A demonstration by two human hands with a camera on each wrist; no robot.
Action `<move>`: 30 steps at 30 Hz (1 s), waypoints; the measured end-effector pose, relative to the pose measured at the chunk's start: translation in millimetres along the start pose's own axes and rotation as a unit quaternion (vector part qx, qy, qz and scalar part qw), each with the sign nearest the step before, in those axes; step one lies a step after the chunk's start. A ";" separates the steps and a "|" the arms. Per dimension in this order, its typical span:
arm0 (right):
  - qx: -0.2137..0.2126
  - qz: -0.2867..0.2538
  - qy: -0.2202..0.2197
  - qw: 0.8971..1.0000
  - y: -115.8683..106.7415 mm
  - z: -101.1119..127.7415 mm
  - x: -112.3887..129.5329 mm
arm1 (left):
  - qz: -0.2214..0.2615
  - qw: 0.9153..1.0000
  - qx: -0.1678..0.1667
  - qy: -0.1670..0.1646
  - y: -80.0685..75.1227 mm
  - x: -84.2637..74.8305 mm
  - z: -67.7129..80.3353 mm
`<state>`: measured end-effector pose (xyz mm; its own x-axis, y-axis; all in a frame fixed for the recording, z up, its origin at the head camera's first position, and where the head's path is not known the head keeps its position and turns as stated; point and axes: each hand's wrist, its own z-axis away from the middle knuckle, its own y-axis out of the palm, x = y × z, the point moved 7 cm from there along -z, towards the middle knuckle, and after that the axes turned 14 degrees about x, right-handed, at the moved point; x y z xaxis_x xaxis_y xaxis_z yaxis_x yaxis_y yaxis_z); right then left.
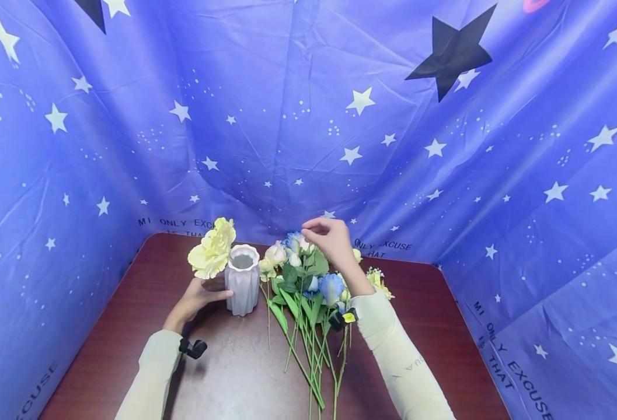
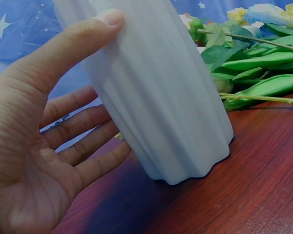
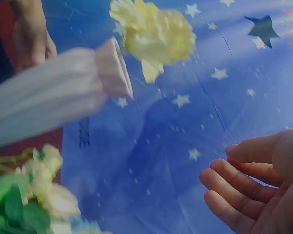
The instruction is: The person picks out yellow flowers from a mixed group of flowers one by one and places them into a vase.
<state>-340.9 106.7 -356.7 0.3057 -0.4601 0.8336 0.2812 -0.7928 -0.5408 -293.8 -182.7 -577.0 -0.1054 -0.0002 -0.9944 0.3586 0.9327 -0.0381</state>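
White vase (image 1: 242, 279): ribbed, matte, ceramic-looking; it stands upright on the dark red-brown surface (image 1: 434, 326), left of centre in the head view, mouth open and no stems inside.
Left hand (image 1: 195, 298): it cups the vase from the left. In the left wrist view the thumb (image 2: 73, 46) lies along the near side of the body and the fingers (image 2: 80, 124) reach round behind, loosely curved round the vase, a steadying hold and not a hard clamp.
Yellow flower (image 1: 212, 249): a big ruffled bloom just left of the vase rim, above the left hand; whether its stem is held I cannot tell.
Right hand (image 1: 331, 240): it hovers above the flower heads near the frame centre, fingers relaxed and slightly bent. In the right wrist view the grip is apart and holds nothing.
Flower bunch (image 1: 308, 291): blue, cream and yellow blooms with green leaves, lying flat just right of the vase, stems (image 1: 313, 361) pointing toward the bottom edge.
Handling, vase: probably rigid, fairly light and breakable; the smooth ribs could slip, and a tall narrow body tips easily. Best held round the middle of the body, as it is now.
Handling, flowers: likely artificial, light, with springy stems and soft heads that crush; take them by the stem, below the leaves.
Backdrop: blue star-printed cloth (image 1: 445, 146) wraps the surface on three sides.
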 end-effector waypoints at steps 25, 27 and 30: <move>0.017 0.152 0.203 0.967 -60.2 41.8 -97.9 | 0.009 0.999 0.010 0.033 0.1 1.2 -1.5; 0.030 0.156 0.230 0.960 -59.8 44.9 -111.1 | 0.012 0.999 0.011 0.030 0.7 2.0 -2.0; 0.043 0.165 0.256 0.952 -58.2 49.4 -129.7 | 0.012 0.999 0.012 0.028 1.4 1.7 -2.3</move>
<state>-352.0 232.3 -438.9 -0.0870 -0.8299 0.5511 0.3265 -0.5464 -0.7713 -295.6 -180.6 -578.5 -0.1473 0.0424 -0.9882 0.3841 0.9231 -0.0177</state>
